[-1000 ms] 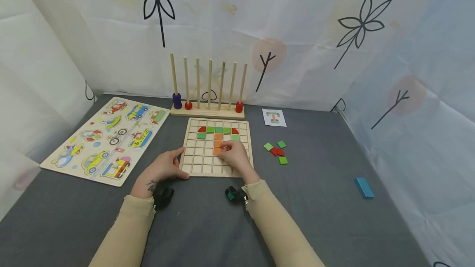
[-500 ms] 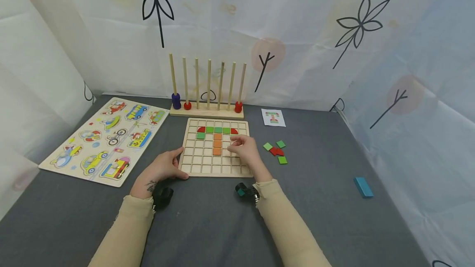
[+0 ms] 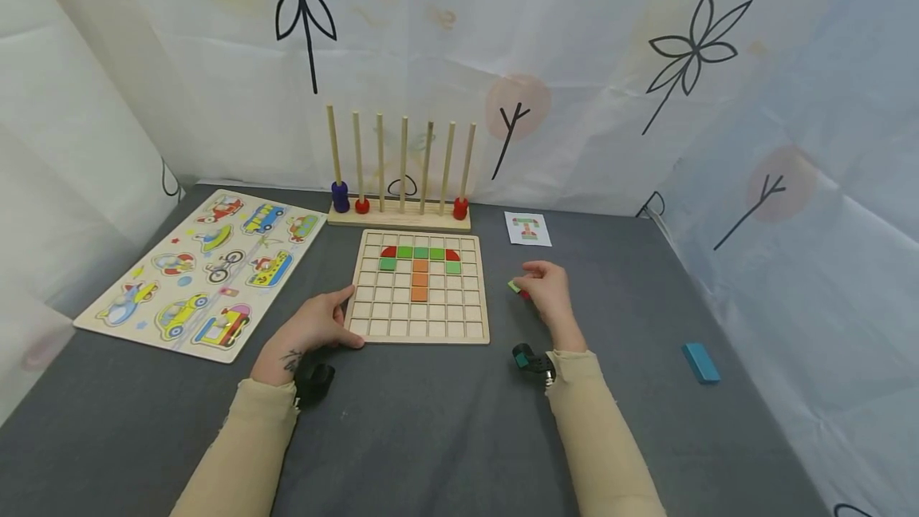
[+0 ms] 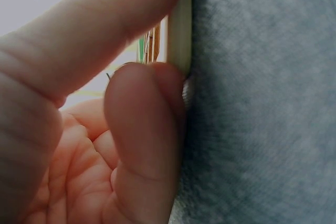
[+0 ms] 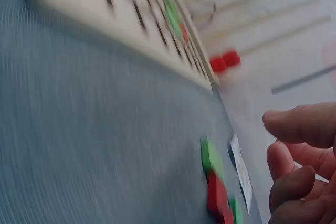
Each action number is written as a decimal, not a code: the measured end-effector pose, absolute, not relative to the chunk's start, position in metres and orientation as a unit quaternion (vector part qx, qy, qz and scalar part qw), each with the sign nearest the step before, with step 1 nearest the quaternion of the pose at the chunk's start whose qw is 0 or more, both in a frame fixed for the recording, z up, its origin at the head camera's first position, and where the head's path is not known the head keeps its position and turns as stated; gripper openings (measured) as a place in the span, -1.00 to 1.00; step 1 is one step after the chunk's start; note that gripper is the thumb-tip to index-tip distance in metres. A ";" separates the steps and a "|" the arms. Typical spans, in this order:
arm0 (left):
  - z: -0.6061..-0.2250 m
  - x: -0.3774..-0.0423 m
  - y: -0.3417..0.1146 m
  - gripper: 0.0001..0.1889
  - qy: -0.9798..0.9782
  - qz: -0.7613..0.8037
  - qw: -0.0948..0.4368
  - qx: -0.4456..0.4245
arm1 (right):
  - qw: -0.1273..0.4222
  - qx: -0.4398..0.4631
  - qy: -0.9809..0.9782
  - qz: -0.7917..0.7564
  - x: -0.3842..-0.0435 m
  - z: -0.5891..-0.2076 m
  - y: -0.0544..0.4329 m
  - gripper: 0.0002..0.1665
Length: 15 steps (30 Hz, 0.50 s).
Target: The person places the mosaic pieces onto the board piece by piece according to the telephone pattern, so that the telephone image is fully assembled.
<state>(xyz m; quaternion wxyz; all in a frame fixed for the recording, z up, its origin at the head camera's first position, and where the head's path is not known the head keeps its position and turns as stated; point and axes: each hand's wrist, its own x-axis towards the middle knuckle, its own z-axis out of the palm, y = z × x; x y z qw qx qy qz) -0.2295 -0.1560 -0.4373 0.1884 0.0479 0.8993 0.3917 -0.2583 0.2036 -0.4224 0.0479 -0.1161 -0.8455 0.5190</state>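
The right hand [image 3: 549, 294] has parted, empty fingers—pinching the green tile [image 5: 211, 158] beside them could drag the red tile [image 5: 217, 195] crowding it.

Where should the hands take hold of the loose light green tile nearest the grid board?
Probably by the opposite edges leading away from the red tile, pinched from above on the side toward the grid board. The light green tile is thin and seems to lie flat, so its rim is the hold; its board-facing end looks free, the red tile crowds the other.
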 end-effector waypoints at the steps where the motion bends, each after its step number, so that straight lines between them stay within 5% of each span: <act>1: -0.437 -0.230 -0.156 0.09 0.899 0.391 0.189 0.046 | 0.047 -0.126 -0.849 0.510 -0.257 -0.423 0.210 -0.57; 15: -0.439 -0.230 -0.156 0.08 0.901 0.389 0.185 0.052 | -0.019 -0.179 -0.919 0.350 -0.250 -0.429 0.240 -0.62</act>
